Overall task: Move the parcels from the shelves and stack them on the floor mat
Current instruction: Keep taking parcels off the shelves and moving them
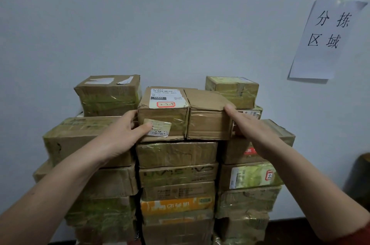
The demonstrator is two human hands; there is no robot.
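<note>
I see both hands on the parcel point(180, 113) at the very top of the middle column of the stack point(177, 172). It sits level on the taped box below it and has a white shipping label point(166, 97) on its upper left face. A vertical seam runs down its front, and I cannot tell whether it is one box or two pressed side by side.

The left hand point(120, 134) grips the parcel's left end. Its thumb lies across the front, touching a small sticker, and its fingers are wrapped round the left side. The right hand point(252, 126) is against the right end with the thumb up on the top right corner. Its fingers are hidden behind the side, so I cannot tell whether they are curled or flat.

The stack stands in three columns of brown, tape-wrapped boxes against a pale wall point(180, 24). A squat box point(108, 94) tops the left column just behind the left hand. A smaller box point(232, 90) sits at the back of the right column. A paper sign point(324, 40) with handwritten characters hangs on the wall to the right.
</note>
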